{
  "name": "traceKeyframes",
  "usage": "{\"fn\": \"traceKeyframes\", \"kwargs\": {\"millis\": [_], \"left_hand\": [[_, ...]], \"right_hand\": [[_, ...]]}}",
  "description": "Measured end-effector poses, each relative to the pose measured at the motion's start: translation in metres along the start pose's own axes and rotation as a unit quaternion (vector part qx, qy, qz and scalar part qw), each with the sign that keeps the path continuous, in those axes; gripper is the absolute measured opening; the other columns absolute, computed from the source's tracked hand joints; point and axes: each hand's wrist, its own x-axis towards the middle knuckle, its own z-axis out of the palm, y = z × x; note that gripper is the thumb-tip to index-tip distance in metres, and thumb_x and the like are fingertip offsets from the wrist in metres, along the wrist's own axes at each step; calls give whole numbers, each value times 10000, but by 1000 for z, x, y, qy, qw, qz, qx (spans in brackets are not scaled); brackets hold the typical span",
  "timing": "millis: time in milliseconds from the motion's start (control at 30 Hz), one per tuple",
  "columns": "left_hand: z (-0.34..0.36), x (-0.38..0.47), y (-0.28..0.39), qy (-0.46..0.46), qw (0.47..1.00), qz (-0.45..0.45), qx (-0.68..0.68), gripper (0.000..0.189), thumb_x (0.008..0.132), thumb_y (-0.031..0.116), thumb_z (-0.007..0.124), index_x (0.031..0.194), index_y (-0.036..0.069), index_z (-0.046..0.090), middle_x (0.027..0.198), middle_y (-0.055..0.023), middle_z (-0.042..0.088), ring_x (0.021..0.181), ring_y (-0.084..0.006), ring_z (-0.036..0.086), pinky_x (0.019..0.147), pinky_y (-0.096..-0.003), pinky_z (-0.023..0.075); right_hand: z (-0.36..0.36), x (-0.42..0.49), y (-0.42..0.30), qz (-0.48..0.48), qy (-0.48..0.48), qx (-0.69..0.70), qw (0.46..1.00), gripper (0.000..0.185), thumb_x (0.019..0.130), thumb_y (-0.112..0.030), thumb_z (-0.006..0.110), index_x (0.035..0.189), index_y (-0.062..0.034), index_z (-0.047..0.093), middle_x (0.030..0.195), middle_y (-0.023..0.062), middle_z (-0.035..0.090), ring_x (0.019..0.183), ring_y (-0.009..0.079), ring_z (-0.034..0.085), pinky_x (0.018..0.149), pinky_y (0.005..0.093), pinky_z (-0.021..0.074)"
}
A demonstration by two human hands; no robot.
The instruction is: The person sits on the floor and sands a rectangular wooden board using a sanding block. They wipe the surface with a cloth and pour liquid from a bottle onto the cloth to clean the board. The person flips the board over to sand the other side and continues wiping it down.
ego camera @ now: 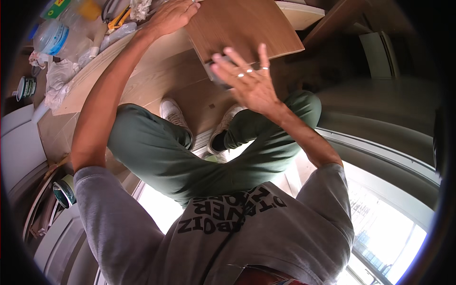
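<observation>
At the top, my left hand (174, 18) grips the left edge of a brown wood-grain panel (245, 26), whose far end is cut off by the picture's rim. My right hand (251, 76) is blurred at the panel's near edge, back of the hand up, fingers spread and rings on them. Beneath those fingers shows part of a grey object (210, 72); its kind is unclear, and my thumb is hidden, so I cannot tell whether it is held. The panel lies above a pale wooden board (156, 50).
Plastic bottles (51, 37), crumpled paper (61, 73) and a yellow-handled tool (119, 17) crowd the upper left. An open tub (64, 191) stands at lower left. My shoes (173, 113) are on the floor below the panel. A bright window (384, 228) is at lower right.
</observation>
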Motion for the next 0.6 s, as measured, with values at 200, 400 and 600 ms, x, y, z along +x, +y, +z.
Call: {"fn": "traceKeyframes", "kwargs": {"millis": [200,400,600], "left_hand": [[1,1,1,3,1000,11,1,429,1022,205,438,1427,104,537,1521,-109,475,1460,-271,356,1219,-471,213],[2,4,3,0,1000,9,-6,433,1024,221,436,1429,105,536,1524,-112,471,1460,-272,357,1222,-470,210],[1,-1,-4,14,1000,5,14,433,1025,233,428,1426,116,540,1524,-109,472,1453,-277,369,1217,-480,220]], "right_hand": [[12,-6,-4,-4,48,-3,999,656,801,-113,696,1432,-207,539,1536,-38,477,1475,180,361,1186,708,26],[-1,-28,24,-2,66,-58,996,699,804,-106,691,1467,-212,497,1571,-66,421,1477,162,350,1185,710,43],[9,4,-7,-26,38,-54,997,734,780,-87,698,1470,-217,483,1556,-57,443,1472,162,361,1182,719,54]]}}
